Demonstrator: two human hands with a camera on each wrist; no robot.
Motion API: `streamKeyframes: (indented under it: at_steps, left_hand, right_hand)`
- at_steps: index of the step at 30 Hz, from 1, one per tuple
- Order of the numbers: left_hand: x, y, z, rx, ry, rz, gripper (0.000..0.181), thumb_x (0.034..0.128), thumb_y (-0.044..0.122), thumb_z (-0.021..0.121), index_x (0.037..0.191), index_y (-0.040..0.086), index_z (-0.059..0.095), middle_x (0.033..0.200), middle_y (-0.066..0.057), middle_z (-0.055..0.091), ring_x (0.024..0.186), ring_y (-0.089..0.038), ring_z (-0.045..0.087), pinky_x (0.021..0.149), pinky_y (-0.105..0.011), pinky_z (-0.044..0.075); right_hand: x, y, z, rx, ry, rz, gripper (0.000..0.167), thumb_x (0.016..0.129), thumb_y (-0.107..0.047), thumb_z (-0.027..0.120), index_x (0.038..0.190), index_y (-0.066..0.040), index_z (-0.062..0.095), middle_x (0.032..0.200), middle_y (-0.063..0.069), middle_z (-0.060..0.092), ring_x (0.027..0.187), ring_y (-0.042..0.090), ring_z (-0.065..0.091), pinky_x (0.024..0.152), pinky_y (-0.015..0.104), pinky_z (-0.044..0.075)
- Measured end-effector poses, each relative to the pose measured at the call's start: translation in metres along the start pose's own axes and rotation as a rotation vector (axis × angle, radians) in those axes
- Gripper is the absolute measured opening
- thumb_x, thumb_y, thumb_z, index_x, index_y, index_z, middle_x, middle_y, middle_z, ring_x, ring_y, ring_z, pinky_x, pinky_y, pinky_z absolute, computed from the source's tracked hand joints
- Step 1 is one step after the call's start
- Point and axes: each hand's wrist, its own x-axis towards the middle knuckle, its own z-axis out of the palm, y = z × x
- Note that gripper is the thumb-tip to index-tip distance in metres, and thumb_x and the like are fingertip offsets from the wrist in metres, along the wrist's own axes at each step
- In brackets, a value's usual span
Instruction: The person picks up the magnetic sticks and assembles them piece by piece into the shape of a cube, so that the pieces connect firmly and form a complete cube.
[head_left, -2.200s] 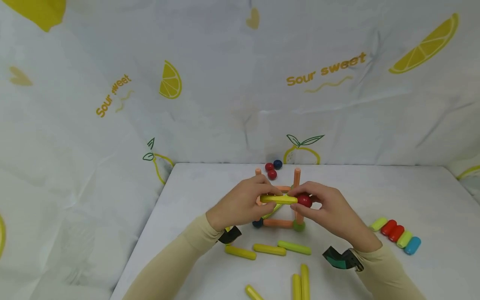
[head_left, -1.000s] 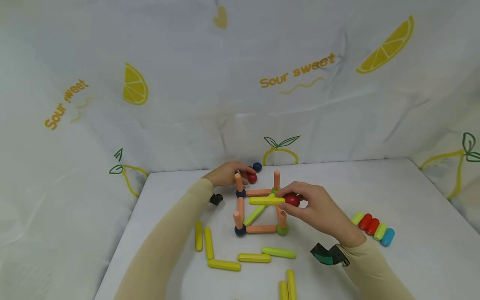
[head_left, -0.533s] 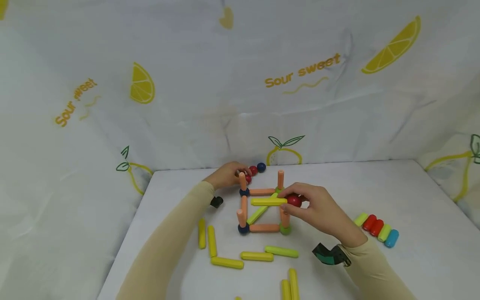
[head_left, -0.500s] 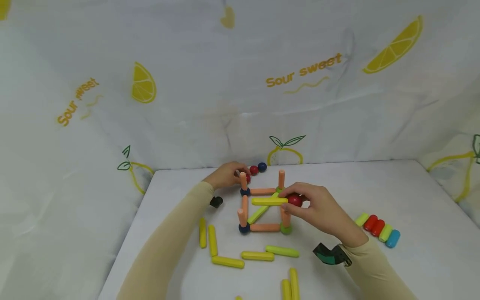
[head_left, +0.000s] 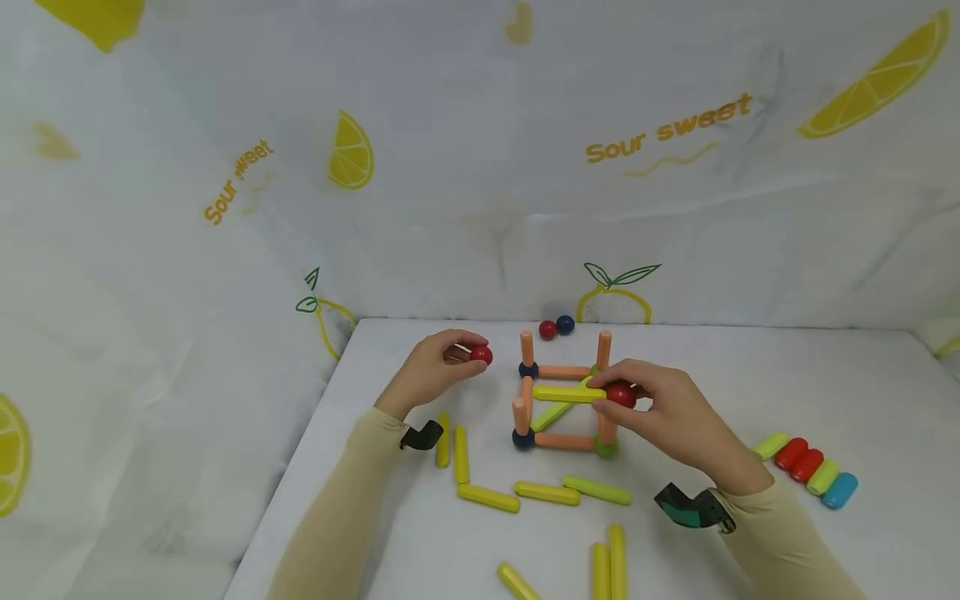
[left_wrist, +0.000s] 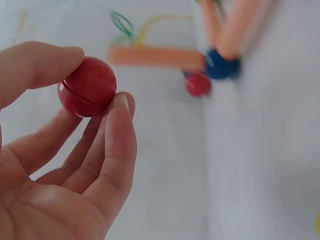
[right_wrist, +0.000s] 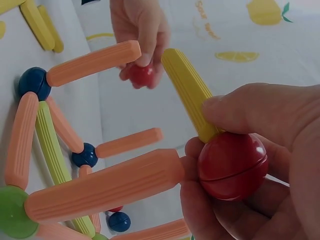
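Note:
My left hand [head_left: 431, 372] pinches a red ball [left_wrist: 87, 87] between thumb and fingertips, held left of the stick-and-ball frame. My right hand [head_left: 672, 413] holds a second red ball [right_wrist: 232, 166] with a yellow stick [right_wrist: 187, 92] joined to it; the stick points left, over the frame. That frame has orange sticks [head_left: 564, 442] along its base and upright at its corners. Dark blue balls [head_left: 523, 437] join the left corners and green balls [head_left: 607, 448] the right ones. A yellow-green stick [head_left: 553, 415] runs diagonally across the base.
Behind the frame lie a loose red ball [head_left: 548, 330] and a dark blue ball [head_left: 566, 324]. Several yellow sticks [head_left: 489, 497] lie in front of it, with a yellow-green stick [head_left: 597, 489]. At right is a row of short red, green and blue pieces [head_left: 807, 465].
My left hand let go of the yellow stick, reached to the back balls, took a red one and drew it left, towards me. My right hand still holds its ball and stick.

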Motion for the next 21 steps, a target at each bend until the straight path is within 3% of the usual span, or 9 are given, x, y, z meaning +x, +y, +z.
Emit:
streamKeyframes:
  at_steps: [4,8,13,21]
  left_hand:
    - [-0.021,0.029,0.007,-0.079,-0.034,0.142,0.034,0.0987,0.027,0.081,0.131,0.022,0.072,0.123,0.004,0.075,0.107,-0.015,0.074,0.098,-0.036,0.063]
    - [-0.034,0.045,0.017,-0.065,-0.056,0.259,0.035,0.0991,0.026,0.081,0.133,0.022,0.071,0.122,0.007,0.075,0.105,-0.011,0.072,0.099,-0.037,0.062]
    - [-0.041,0.052,0.025,-0.039,-0.055,0.314,0.036,0.0989,0.028,0.082,0.133,0.025,0.071,0.123,0.012,0.074,0.104,-0.007,0.071,0.097,-0.038,0.063]
    - [-0.043,0.06,0.029,0.005,-0.077,0.334,0.036,0.0994,0.025,0.081,0.133,0.019,0.072,0.123,0.012,0.074,0.104,-0.006,0.07,0.097,-0.028,0.06]
  right_hand:
    - [-0.001,0.001,-0.002,-0.002,0.006,0.0,0.023,0.096,-0.019,0.085,0.115,-0.028,0.077,0.115,-0.008,0.077,0.091,0.007,0.064,0.08,0.024,0.059]
    - [-0.001,0.0,-0.003,-0.002,0.01,0.0,0.021,0.096,-0.021,0.084,0.115,-0.028,0.077,0.115,-0.007,0.076,0.091,0.007,0.063,0.079,0.025,0.059]
    - [-0.001,-0.002,-0.003,0.006,0.01,0.002,0.022,0.096,-0.02,0.084,0.115,-0.028,0.077,0.114,-0.007,0.076,0.09,0.007,0.063,0.079,0.025,0.06]
    - [-0.001,-0.004,-0.003,0.012,0.018,-0.013,0.023,0.095,-0.019,0.085,0.115,-0.028,0.077,0.112,-0.008,0.076,0.089,0.007,0.063,0.079,0.025,0.059]
